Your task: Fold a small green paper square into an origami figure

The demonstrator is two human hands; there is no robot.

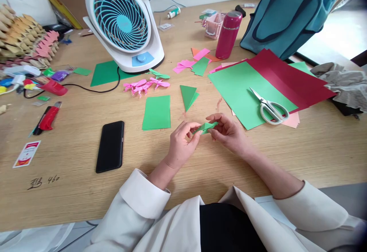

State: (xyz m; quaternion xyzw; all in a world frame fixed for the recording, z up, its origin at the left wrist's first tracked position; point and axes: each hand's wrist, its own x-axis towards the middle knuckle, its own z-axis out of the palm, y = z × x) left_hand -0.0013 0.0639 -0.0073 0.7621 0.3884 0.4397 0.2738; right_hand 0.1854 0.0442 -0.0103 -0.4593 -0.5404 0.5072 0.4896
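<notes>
Between my two hands is a small folded green paper (205, 128), held just above the table near its front middle. My left hand (183, 142) pinches its left end between thumb and fingers. The right end is gripped by my right hand (228, 134), thumb below and fingers curled over. Beyond it lie a folded green paper triangle (187, 96) and a green paper rectangle (156, 112). To the right, white-handled scissors (271, 108) rest on a large light green sheet (243, 91), which overlaps dark red sheets (286, 76). Several folded pink paper pieces (145, 86) lie further back.
A white fan (123, 22) stands at the back left, its cord crossing the table. A black phone (110, 147) and a red utility knife (49, 117) lie left. At the back right are a magenta bottle (228, 36), a pink basket (213, 26) and a teal bag (286, 18).
</notes>
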